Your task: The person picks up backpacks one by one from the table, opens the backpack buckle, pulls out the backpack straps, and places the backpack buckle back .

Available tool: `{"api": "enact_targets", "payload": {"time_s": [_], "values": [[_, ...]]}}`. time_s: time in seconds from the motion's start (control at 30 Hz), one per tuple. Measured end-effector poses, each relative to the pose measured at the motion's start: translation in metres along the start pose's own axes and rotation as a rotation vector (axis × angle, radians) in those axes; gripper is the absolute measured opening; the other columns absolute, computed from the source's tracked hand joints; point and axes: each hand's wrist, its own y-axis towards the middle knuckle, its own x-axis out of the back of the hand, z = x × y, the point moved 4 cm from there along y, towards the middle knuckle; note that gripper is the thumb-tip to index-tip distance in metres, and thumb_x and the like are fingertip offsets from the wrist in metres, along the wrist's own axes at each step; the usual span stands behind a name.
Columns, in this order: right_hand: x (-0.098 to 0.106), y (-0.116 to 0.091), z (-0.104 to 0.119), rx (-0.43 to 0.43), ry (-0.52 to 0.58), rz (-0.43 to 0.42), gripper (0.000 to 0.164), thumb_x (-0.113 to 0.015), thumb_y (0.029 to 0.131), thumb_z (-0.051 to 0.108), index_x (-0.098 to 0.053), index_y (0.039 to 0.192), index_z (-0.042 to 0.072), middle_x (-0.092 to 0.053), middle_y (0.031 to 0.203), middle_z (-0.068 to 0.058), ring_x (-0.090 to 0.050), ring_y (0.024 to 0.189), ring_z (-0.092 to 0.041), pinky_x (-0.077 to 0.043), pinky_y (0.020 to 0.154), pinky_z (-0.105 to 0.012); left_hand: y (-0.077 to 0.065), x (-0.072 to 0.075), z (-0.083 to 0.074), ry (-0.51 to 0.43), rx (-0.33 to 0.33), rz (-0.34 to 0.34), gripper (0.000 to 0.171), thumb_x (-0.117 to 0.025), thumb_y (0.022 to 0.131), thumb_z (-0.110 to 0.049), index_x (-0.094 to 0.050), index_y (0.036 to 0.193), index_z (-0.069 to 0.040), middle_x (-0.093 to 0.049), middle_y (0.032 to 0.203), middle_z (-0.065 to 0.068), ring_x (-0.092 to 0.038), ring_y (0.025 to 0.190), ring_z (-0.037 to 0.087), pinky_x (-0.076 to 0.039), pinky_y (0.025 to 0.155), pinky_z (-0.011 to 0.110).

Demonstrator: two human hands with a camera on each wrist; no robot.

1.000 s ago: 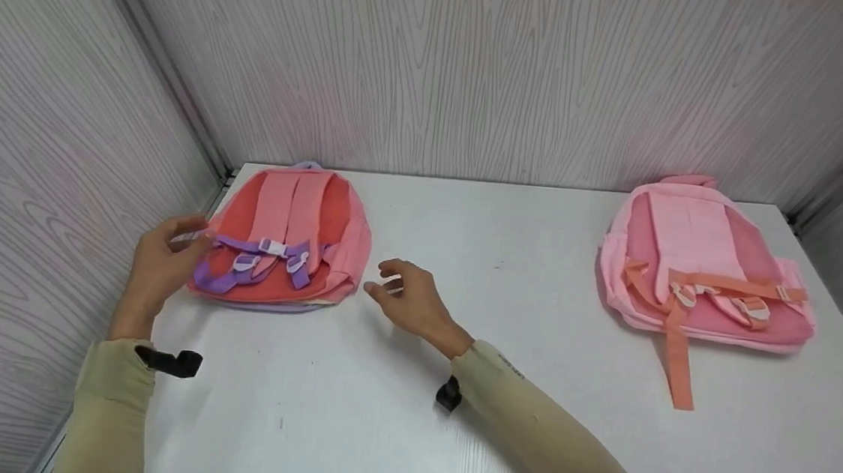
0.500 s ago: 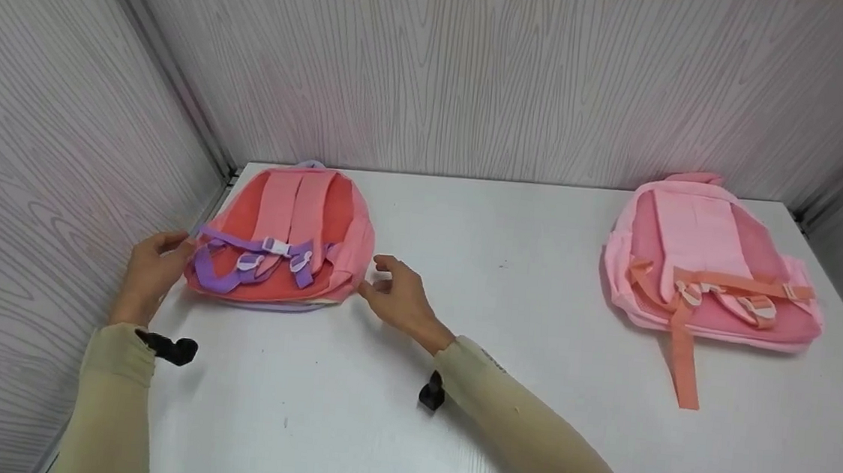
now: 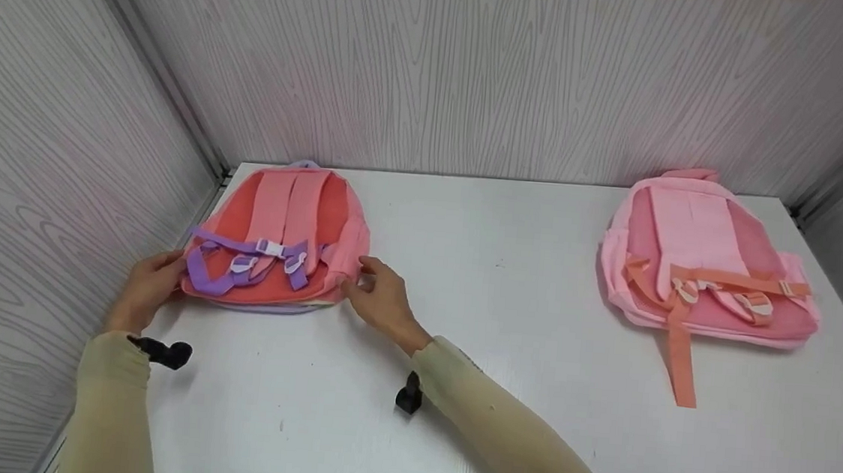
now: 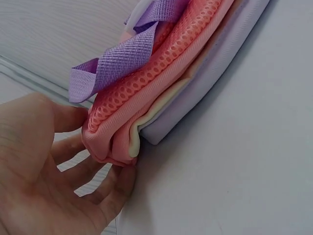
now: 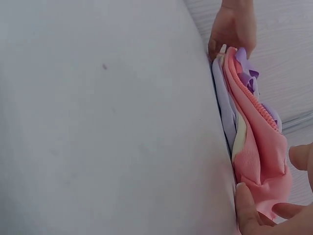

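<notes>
The step in hand looks like taking hold of a small backpack from both sides. That coral-pink fabric backpack with a red-orange mesh back (image 3: pixel 280 218) lies at about ten o'clock on the smooth white table (image 3: pixel 508 288), strap side up, with its lavender fabric layer (image 4: pixel 215 68) towards the tabletop. Its purple webbing straps (image 3: pixel 211 280) and white plastic buckle (image 3: pixel 271 248) cross the lower part of the mesh.

The bare left hand (image 3: pixel 150 286) is at the backpack's eight o'clock corner. In its wrist view, the thumb presses on the mesh edge and the other fingers curl in below, so it grips that corner. The bare right hand (image 3: pixel 382 301) is at four o'clock, around the side pocket. One fingertip touches the low edge near the tabletop and the thumb stands over the upper side; whether that thumb bears on the cloth, and so whether the grasp is firm, I cannot tell.

The next move seems to call for the right thumb to settle onto the pocket, matching the left grip, so that both corners bear evenly; the soft cloth will probably sag between them. A pale-pink fabric backpack with orange straps (image 3: pixel 692 235) lies untouched at two o'clock, well apart.
</notes>
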Motion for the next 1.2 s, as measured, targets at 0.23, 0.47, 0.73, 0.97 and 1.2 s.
{"api": "enact_targets", "payload": {"time_s": [0.23,0.47,0.73,0.97,1.2], "values": [[0.004,-0.001,0.002,-0.066,-0.03,0.028,0.051,-0.067,0.104,0.031,-0.06,0.149,0.007,-0.065,0.141,-0.011,-0.065,0.119,-0.022,-0.058,0.102,-0.036,-0.001,-0.001,0.007,-0.001,0.015,0.064,0.077,-0.045,0.112,-0.05,-0.022,0.17,-0.005,-0.04,0.165,0.021,-0.054,0.122,0.003,-0.046,0.115,0.033],[0.007,-0.004,0.006,-0.075,-0.014,0.068,0.05,-0.066,0.104,0.027,-0.06,0.149,0.007,-0.065,0.14,-0.008,-0.066,0.12,-0.021,-0.06,0.099,-0.035,-0.006,0.0,0.007,0.029,-0.001,0.089,0.075,-0.046,0.112,-0.049,-0.023,0.17,-0.007,-0.04,0.165,0.021,-0.053,0.128,0.009,-0.04,0.122,0.046],[0.018,-0.008,0.007,-0.06,-0.026,0.101,0.047,-0.067,0.103,0.027,-0.063,0.145,0.007,-0.068,0.136,-0.009,-0.069,0.119,-0.024,-0.061,0.098,-0.036,-0.008,-0.006,0.001,0.072,-0.025,0.158,0.077,-0.051,0.111,-0.048,-0.025,0.169,-0.004,-0.04,0.166,0.021,-0.056,0.128,0.01,-0.038,0.125,0.05],[0.031,-0.016,0.005,-0.056,-0.074,0.089,0.041,-0.068,0.103,0.035,-0.066,0.135,0.01,-0.07,0.127,-0.008,-0.067,0.11,-0.022,-0.062,0.091,-0.035,-0.012,-0.016,-0.005,0.081,-0.014,0.225,0.084,-0.056,0.109,-0.049,-0.018,0.17,-0.004,-0.029,0.171,0.028,-0.04,0.152,0.041,-0.033,0.126,0.058],[0.042,-0.021,0.004,-0.015,-0.105,0.029,0.036,-0.072,0.1,0.037,-0.07,0.124,0.009,-0.073,0.111,-0.005,-0.066,0.087,-0.016,-0.06,0.072,-0.029,-0.011,-0.022,-0.007,0.091,-0.015,0.259,0.084,-0.062,0.108,-0.045,-0.023,0.169,-0.002,-0.031,0.17,0.028,-0.044,0.15,0.04,-0.033,0.126,0.057]]}}
